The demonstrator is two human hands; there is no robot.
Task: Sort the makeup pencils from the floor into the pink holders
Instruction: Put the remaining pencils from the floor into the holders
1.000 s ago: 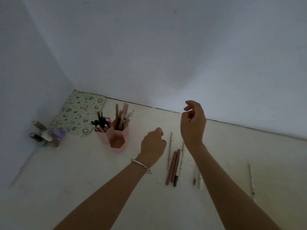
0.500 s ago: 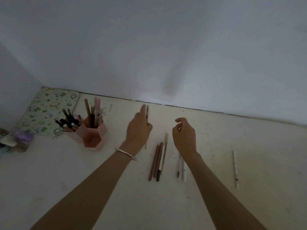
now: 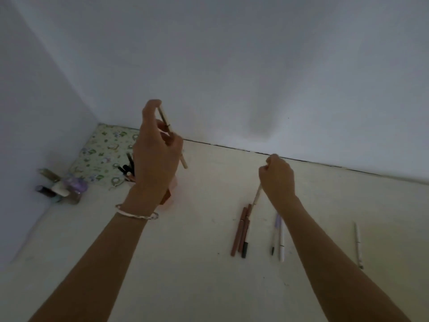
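My left hand [image 3: 156, 156] is raised over the pink holders [image 3: 168, 194], which it mostly hides, and grips a thin pale pencil [image 3: 166, 120] tilted in its fingers. Dark pencils [image 3: 128, 167] stick out of the holder to the left of the hand. My right hand [image 3: 278, 177] is low over the floor, pinching the top end of a beige pencil [image 3: 256, 196]. Two brown pencils [image 3: 241, 228] lie side by side below it. Two white pencils [image 3: 278, 238] lie beside my right forearm, and a single white one [image 3: 357, 245] lies further right.
A flowered mat [image 3: 104, 152] lies in the corner behind the holders. Small bottles and jars [image 3: 62, 187] stand against the left wall. White walls close the space at the back and left. The floor [image 3: 197, 263] is pale.
My left hand has lifted its thin pencil and carried it left over the holders. My right hand has dropped onto the beige pencil and closed on its top end.
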